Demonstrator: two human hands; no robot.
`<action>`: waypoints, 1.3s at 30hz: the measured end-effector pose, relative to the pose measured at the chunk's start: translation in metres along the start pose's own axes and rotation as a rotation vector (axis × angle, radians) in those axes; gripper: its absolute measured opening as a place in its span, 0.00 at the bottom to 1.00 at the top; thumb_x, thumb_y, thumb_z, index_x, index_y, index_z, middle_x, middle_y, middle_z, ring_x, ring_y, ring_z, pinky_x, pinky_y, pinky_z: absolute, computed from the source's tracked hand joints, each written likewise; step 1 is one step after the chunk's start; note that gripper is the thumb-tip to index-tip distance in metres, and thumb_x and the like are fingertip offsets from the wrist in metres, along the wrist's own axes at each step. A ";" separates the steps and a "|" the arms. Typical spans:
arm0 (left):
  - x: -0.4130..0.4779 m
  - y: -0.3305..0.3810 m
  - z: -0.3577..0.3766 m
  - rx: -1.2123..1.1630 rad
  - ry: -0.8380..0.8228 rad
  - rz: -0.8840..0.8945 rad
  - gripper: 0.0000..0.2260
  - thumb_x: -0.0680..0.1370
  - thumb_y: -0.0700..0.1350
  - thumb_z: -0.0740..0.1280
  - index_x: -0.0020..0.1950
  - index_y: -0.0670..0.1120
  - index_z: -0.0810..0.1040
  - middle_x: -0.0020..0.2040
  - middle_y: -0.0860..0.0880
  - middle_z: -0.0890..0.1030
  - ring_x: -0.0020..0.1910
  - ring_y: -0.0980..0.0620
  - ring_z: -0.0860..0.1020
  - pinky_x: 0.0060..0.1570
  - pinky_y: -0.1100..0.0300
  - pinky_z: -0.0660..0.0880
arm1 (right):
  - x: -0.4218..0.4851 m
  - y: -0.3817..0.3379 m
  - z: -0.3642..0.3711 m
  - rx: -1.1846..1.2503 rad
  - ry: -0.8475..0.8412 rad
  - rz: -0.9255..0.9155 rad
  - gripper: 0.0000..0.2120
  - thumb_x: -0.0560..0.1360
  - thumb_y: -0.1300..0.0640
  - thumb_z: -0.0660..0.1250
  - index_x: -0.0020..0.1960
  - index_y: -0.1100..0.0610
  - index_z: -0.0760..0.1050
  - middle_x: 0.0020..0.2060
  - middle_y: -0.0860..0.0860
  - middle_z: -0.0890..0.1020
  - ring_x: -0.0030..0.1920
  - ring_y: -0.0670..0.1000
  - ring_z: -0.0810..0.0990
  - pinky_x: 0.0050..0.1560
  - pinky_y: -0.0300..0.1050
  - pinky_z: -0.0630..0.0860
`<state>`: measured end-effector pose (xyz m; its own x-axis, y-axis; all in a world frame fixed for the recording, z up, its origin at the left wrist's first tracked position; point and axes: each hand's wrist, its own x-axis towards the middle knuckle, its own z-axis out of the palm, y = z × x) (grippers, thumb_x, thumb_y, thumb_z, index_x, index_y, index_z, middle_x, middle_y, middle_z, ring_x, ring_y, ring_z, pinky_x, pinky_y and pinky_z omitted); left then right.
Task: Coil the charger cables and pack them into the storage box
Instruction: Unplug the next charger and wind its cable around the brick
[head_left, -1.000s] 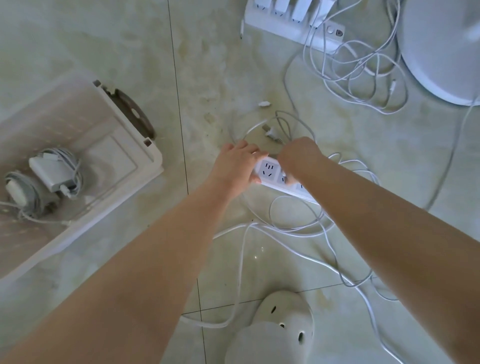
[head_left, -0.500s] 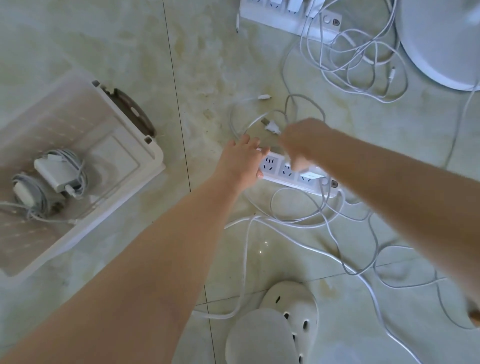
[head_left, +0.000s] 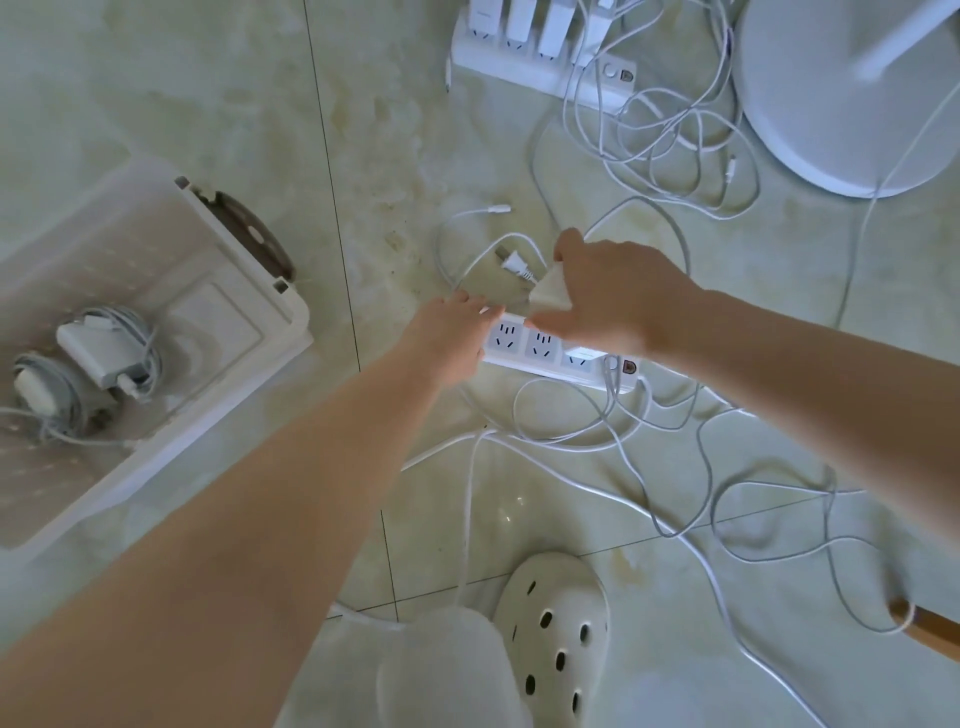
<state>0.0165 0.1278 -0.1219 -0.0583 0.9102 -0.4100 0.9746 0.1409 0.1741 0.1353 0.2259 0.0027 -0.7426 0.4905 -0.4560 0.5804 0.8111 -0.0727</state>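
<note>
A white power strip (head_left: 550, 349) lies on the tiled floor at the centre. My left hand (head_left: 448, 340) presses down on its left end with fingers curled over the edge. My right hand (head_left: 608, 299) grips a white charger brick (head_left: 549, 291) just above the strip's sockets. Loose white cables (head_left: 613, 452) trail from the strip across the floor to the right. The clear storage box (head_left: 249, 364) sits at the left, holding two coiled chargers (head_left: 101, 351).
A second power strip (head_left: 540, 62) with several chargers plugged in lies at the top, with a tangle of cables (head_left: 670, 150) beside it. A round white fan base (head_left: 841, 104) stands top right. A white perforated shoe (head_left: 553, 631) is at the bottom centre.
My right hand has pulled the charger brick up out of the power strip. The left hand has stayed on the strip's left end.
</note>
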 end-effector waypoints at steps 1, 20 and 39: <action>-0.005 -0.002 -0.002 0.040 -0.003 0.026 0.25 0.78 0.41 0.62 0.74 0.46 0.60 0.70 0.48 0.67 0.68 0.47 0.65 0.59 0.55 0.67 | -0.001 0.000 -0.004 0.010 -0.014 0.030 0.27 0.74 0.40 0.61 0.61 0.60 0.64 0.47 0.56 0.75 0.49 0.58 0.75 0.44 0.46 0.67; -0.131 0.049 -0.122 -2.129 0.179 -0.613 0.09 0.81 0.45 0.60 0.44 0.45 0.76 0.30 0.54 0.81 0.28 0.59 0.79 0.28 0.69 0.74 | -0.076 -0.101 -0.030 0.507 -0.047 0.010 0.32 0.73 0.60 0.64 0.72 0.64 0.54 0.65 0.61 0.66 0.65 0.59 0.69 0.63 0.50 0.68; -0.284 0.012 -0.168 -2.519 0.555 -0.455 0.14 0.80 0.51 0.56 0.55 0.40 0.66 0.37 0.46 0.72 0.17 0.57 0.64 0.14 0.68 0.58 | -0.172 -0.112 -0.098 0.193 -0.116 -0.294 0.13 0.81 0.56 0.55 0.39 0.56 0.71 0.34 0.49 0.77 0.29 0.40 0.72 0.33 0.26 0.67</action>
<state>0.0089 -0.0639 0.1471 -0.4606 0.6368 -0.6183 -0.8644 -0.1636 0.4755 0.1650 0.0818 0.1758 -0.8506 0.1967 -0.4876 0.4083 0.8313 -0.3770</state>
